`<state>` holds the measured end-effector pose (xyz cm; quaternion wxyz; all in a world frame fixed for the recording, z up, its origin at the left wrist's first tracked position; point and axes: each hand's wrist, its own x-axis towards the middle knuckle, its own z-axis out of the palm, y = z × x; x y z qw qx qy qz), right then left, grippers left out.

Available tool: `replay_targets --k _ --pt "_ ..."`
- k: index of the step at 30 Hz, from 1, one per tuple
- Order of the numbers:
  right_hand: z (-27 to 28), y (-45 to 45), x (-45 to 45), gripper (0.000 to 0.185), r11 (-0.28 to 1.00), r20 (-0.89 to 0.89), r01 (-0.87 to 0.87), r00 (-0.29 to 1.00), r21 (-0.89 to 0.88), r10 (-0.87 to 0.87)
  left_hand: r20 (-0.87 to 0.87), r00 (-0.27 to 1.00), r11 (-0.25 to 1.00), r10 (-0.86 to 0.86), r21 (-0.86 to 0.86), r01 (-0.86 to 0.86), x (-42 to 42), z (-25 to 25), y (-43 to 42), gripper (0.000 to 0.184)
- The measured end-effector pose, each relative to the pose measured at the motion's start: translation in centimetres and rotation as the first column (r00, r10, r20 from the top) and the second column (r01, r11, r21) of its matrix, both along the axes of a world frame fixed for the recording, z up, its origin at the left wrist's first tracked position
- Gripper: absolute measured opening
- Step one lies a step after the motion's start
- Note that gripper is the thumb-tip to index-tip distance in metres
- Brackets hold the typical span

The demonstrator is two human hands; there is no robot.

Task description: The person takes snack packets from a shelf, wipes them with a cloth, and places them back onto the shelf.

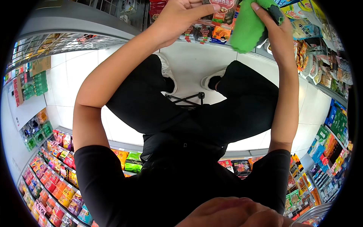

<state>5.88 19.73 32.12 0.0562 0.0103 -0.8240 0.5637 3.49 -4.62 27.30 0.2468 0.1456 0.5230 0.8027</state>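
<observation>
left fingers (206, 11) pinch packet (225, 16), apparently edge-only; might slip. right fingers (262, 13) clutch green cloth (246, 32); wide swipe could scatter snacks (221, 34).

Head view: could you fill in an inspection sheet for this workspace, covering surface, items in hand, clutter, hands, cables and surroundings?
Surface: pale tiled floor below the person.
Items in hand: seed packet and green cloth with a dark edge.
Clutter: snack packets crowded close to both hands.
Hands: left hand holds the seed packet, thumb across its front; right hand grips the green cloth.
Cables: nothing seen.
Surroundings: stocked shelves; dark crossed frame between the shoes.
</observation>
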Motion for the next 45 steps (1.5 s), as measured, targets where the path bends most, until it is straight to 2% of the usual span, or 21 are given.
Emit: replay_targets --k 2,5,9,11,12,16,19,22,25,28,30,37,39,40,43,44,45 --pt "-0.4 1.1 -0.2 0.026 0.931 -0.272 0.046 0.961 0.362 0.059 -0.065 0.998 0.997 0.021 -0.071 -0.025 -0.4 -0.3 -0.2 0.029" --pt "0.9 0.2 0.1 0.027 0.948 -0.303 0.047 0.951 0.314 0.053 -0.073 0.997 0.994 0.029 -0.1 -0.036 -0.5 -0.6 -0.3 0.032" --pt "1.3 -0.9 0.4 0.033 0.895 -0.439 0.035 0.879 0.444 0.184 -0.113 0.993 0.998 -0.013 -0.06 0.006 -0.5 -1.6 0.0 0.04" --pt "-0.5 -0.7 -0.1 0.035 0.88 -0.536 0.02 0.799 0.475 0.272 -0.21 0.978 0.997 -0.001 -0.079 -0.016 0.1 -1.2 0.2 0.044" --pt "-1.1 -1.2 -0.2 0.037 0.898 -0.553 0.025 0.796 0.439 0.248 -0.258 0.966 0.996 0.004 -0.088 -0.028 0.3 -1.0 0.3 0.046" --pt "-0.4 -2.0 0.7 0.04 0.876 -0.456 -0.129 0.813 0.464 0.361 -0.232 0.971 0.998 -0.051 -0.057 0.039 0.2 -1.2 0.2 0.05" --pt "-0.4 -2.3 1.0 0.04 0.874 -0.428 -0.161 0.821 0.459 0.377 -0.163 0.984 0.997 -0.069 -0.039 0.064 0.5 -0.6 0.1 0.051" --pt "-0.9 -1.5 0.1 0.04 0.881 -0.509 -0.096 0.785 0.463 0.353 -0.191 0.98 0.998 -0.053 -0.042 0.046 0.4 -1.2 0.4 0.051" --pt "-0.5 -1.2 0.3 0.04 0.836 -0.465 -0.033 0.818 0.548 0.338 -0.264 0.962 0.993 -0.066 -0.109 0.038 0.3 -1.5 0.2 0.052" --pt "-0.7 -1.9 0.7 0.041 0.895 -0.469 -0.14 0.812 0.424 0.349 -0.25 0.965 0.988 -0.084 -0.146 0.048 0.5 -1.1 0.1 0.053" --pt "-0.8 -1.9 0.7 0.041 0.893 -0.479 -0.15 0.8 0.425 0.363 -0.24 0.964 0.989 -0.115 -0.115 0.09 0.4 -1.5 0.2 0.053" --pt "-0.4 -1.3 0.4 0.041 0.898 -0.467 -0.123 0.82 0.422 0.332 -0.178 0.979 0.982 -0.097 -0.176 0.065 1.1 0.5 0.1 0.052" --pt "-0.6 -1.3 0.3 0.041 0.886 -0.487 -0.168 0.783 0.431 0.386 -0.156 0.983 0.986 -0.095 -0.151 0.071 1.8 1.2 -0.1 0.052" --pt "-0.7 -1.4 0.3 0.041 0.885 -0.489 -0.187 0.776 0.426 0.399 -0.119 0.985 0.979 -0.125 -0.176 0.103 2.4 2.2 -0.3 0.044" --pt "0.4 -1.9 1.1 0.041 0.877 -0.474 -0.23 0.768 0.423 0.43 -0.223 0.973 0.991 -0.052 -0.135 0.022 3.5 1.2 -1.3 0.049" --pt "1.2 -2.1 1.5 0.041 0.865 -0.462 -0.238 0.766 0.442 0.447 -0.15 0.985 0.988 -0.081 -0.141 0.06 3.8 1.8 -1.6 0.063" --pt "2.1 -2.3 1.8 0.041 0.853 -0.451 -0.246 0.763 0.461 0.463 -0.201 0.964 0.97 -0.172 -0.207 0.13 3.9 3.0 -2.1 0.067"
